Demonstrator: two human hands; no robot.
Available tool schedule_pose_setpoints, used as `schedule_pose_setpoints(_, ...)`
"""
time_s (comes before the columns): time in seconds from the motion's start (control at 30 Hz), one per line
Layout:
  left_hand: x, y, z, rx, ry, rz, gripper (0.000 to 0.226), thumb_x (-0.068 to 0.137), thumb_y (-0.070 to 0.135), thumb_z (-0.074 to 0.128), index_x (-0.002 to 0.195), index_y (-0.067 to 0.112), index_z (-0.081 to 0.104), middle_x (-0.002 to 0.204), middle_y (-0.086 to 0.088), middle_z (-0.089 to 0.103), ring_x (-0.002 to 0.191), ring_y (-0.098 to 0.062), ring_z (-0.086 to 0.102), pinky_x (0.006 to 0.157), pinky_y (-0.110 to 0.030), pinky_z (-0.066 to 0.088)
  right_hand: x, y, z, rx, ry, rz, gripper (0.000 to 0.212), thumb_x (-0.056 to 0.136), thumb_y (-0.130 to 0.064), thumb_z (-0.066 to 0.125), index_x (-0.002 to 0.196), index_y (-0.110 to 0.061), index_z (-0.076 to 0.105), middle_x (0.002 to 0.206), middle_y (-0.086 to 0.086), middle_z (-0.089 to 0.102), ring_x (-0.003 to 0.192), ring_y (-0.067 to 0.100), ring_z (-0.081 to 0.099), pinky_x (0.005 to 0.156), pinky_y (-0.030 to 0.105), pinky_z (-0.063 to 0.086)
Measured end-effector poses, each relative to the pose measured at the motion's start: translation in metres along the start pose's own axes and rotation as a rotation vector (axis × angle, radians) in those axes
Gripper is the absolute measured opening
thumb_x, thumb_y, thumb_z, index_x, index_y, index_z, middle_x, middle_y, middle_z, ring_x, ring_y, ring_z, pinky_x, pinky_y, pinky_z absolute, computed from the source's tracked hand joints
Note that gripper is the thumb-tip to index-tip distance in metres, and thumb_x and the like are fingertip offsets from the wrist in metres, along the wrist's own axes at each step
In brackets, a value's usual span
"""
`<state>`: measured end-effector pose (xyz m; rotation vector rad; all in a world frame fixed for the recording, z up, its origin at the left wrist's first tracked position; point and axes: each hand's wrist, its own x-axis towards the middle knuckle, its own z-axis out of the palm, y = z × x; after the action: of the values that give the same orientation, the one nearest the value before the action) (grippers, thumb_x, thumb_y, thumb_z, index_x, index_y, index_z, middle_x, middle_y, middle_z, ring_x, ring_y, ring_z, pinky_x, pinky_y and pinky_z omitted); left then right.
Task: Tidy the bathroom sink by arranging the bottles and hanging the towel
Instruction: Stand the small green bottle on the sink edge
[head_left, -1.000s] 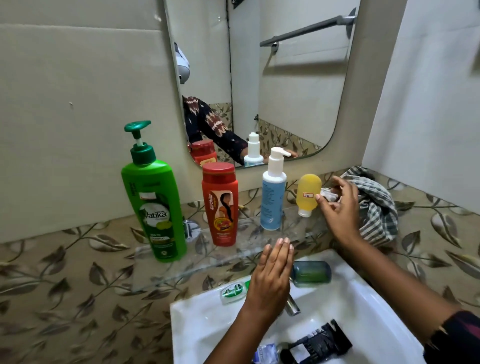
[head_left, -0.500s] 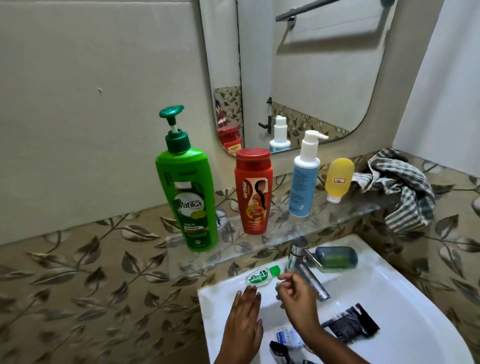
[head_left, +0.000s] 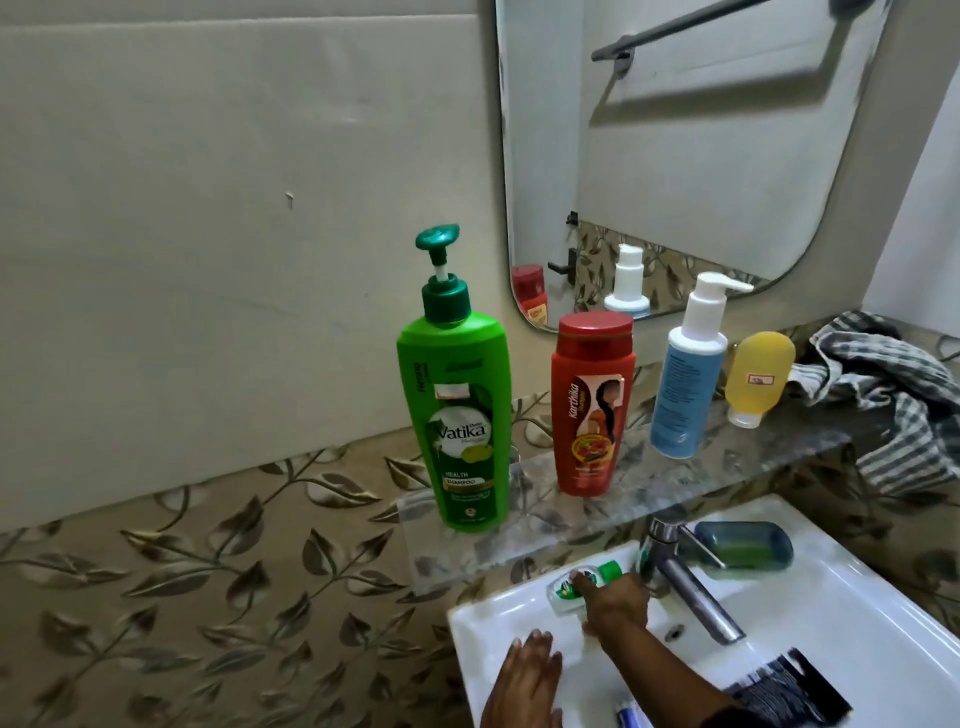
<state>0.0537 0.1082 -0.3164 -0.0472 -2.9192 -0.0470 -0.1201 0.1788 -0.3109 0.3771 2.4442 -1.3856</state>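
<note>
On the glass shelf (head_left: 540, 530) stand a green pump shampoo bottle (head_left: 457, 415), a red bottle (head_left: 592, 410), a white-and-blue pump bottle (head_left: 685, 384) and a small yellow bottle (head_left: 758, 379) resting on its cap. A checked towel (head_left: 893, 405) lies crumpled at the shelf's right end. A small clear bottle with a green cap (head_left: 597, 574) lies on the back rim of the white sink (head_left: 857, 623); my right hand (head_left: 615, 600) is closed over it. Flat on the sink's left rim rests my left hand (head_left: 524, 675), holding nothing.
A steel tap (head_left: 685, 577) juts over the basin right beside my right hand. A dark green bottle (head_left: 743, 545) lies on the rim behind it. A black sachet (head_left: 784, 691) and a blue item (head_left: 631, 719) lie in the basin. The mirror (head_left: 727, 156) reflects a towel rail (head_left: 727, 21).
My right hand left the yellow bottle on the shelf, dropped to the sink rim and closed on the small green-capped bottle. My left hand slid back to the sink's left edge. The view shifted left.
</note>
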Motion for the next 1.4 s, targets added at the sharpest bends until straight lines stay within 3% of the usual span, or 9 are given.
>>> schedule_pose_setpoints(0.07,0.0,-0.004,0.017,0.119,0.127,0.018,0.051,0.105,0.025,0.009,0.113,0.021,0.059,0.117,0.005,0.069,0.144,-0.021,-0.002,0.116,-0.031,0.001,0.002,-0.003,0.004,-0.042,0.009,-0.01,0.074,0.069,-0.028,0.081,0.118,0.014,0.044,0.12,0.033,0.055,0.111,0.044,0.056,0.09,0.052,0.05)
schedule_pose_setpoints(0.3,0.008,-0.009,0.026,0.264,0.209,0.066,0.054,0.104,0.025,-0.003,0.142,0.007,0.032,0.148,-0.012,0.04,0.143,-0.025,-0.012,0.117,-0.032,-0.003,-0.001,-0.014,0.0,0.007,-0.085,0.039,0.058,0.063,-0.019,0.083,0.107,0.009,0.056,0.111,0.027,0.065,0.1,0.038,0.065,0.086,0.043,0.055)
schedule_pose_setpoints(0.43,0.012,-0.011,0.031,0.099,0.178,0.149,0.074,0.1,0.04,0.005,0.096,0.022,0.077,0.11,0.004,0.072,0.144,-0.014,-0.006,0.112,-0.018,0.009,-0.009,-0.006,-0.003,0.008,-0.106,-0.056,0.042,0.066,-0.02,0.08,0.099,0.001,0.064,0.105,0.023,0.067,0.096,0.033,0.065,0.081,0.037,0.055)
schedule_pose_setpoints(0.67,0.021,-0.006,0.02,-0.132,0.146,0.051,0.036,0.088,0.04,0.055,0.095,0.012,0.077,0.106,-0.003,0.073,0.101,-0.018,0.069,0.11,-0.011,0.005,-0.022,0.003,-0.007,0.064,-0.18,-0.352,0.037,0.078,-0.014,0.07,0.103,-0.014,0.043,0.095,0.008,0.063,0.088,0.026,0.061,0.075,0.032,0.049)
schedule_pose_setpoints(0.77,0.018,-0.004,0.022,-0.22,0.112,-0.013,0.05,0.057,0.025,0.087,0.102,0.01,0.074,0.111,-0.005,0.071,0.102,-0.021,0.068,0.111,-0.01,0.002,-0.028,0.007,-0.012,-0.003,-0.19,-0.543,0.035,0.081,-0.014,0.065,0.108,-0.01,0.044,0.101,0.011,0.064,0.092,0.029,0.061,0.072,0.033,0.045)
schedule_pose_setpoints(0.97,0.016,-0.003,0.014,-0.25,0.096,-0.06,0.052,0.056,0.015,0.088,0.105,0.009,0.073,0.112,-0.009,0.071,0.104,-0.023,0.067,0.11,-0.01,-0.005,-0.032,0.006,-0.014,-0.104,-0.267,-0.611,0.037,0.081,-0.003,0.059,0.114,-0.009,0.045,0.112,0.018,0.059,0.104,0.033,0.056,0.082,0.034,0.044)
schedule_pose_setpoints(1.03,0.017,-0.005,0.015,-0.276,0.11,-0.064,0.049,0.059,0.011,0.086,0.106,0.006,0.072,0.113,-0.011,0.07,0.106,-0.026,0.066,0.112,-0.014,0.01,-0.031,0.005,-0.014,-0.13,-0.283,-0.613,0.041,0.082,-0.003,0.059,0.121,-0.008,0.045,0.114,0.019,0.059,0.105,0.034,0.055,0.084,0.034,0.044)
schedule_pose_setpoints(1.13,0.02,-0.007,0.016,-0.304,0.124,-0.061,0.046,0.061,0.004,0.083,0.106,0.003,0.071,0.115,-0.015,0.068,0.108,-0.033,0.064,0.095,-0.045,0.047,-0.03,0.005,-0.015,-0.156,-0.296,-0.629,0.041,0.083,-0.004,0.059,0.123,-0.007,0.047,0.113,0.021,0.058,0.105,0.034,0.054,0.078,0.027,0.039)
schedule_pose_setpoints(1.4,0.019,-0.008,0.016,-0.264,0.149,-0.002,0.048,0.057,0.006,0.085,0.104,0.004,0.072,0.111,-0.012,0.071,0.105,-0.026,0.067,0.088,-0.047,0.05,-0.032,0.005,-0.018,-0.169,-0.295,-0.649,0.048,0.08,-0.003,0.062,0.125,-0.009,0.047,0.121,0.016,0.058,0.114,0.031,0.05,0.088,0.032,0.042)
